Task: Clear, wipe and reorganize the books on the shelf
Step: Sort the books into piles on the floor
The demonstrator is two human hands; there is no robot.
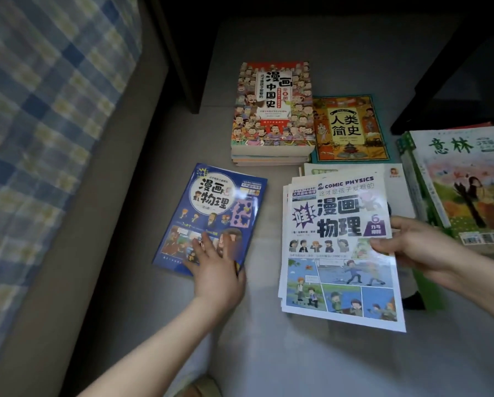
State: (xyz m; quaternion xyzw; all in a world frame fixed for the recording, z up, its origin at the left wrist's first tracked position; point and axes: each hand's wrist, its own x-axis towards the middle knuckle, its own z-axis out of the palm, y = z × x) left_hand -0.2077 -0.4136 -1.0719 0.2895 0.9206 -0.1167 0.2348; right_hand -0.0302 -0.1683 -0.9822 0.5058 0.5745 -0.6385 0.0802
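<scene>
Books lie sorted on the grey floor (268, 353); the shelf is probably cleared, with wiping and reshelving still to do. Left hand (214, 267), fingers straight and slightly apart, presses the blue comic book (211, 207). Beyond it are the history stack (273, 110) and the teal book (351, 130). Right hand (420, 247) pinches the edge of the white physics booklets (340, 247). The green magazines (463, 184) lie rightmost. No container is visible.

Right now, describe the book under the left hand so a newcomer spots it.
From the checked bedcover, look to the grey floor beside it, in front of the tall book stack. The blue comic book lies there under the left hand, the only dark blue cover; the comics the right hand holds are white.
</scene>
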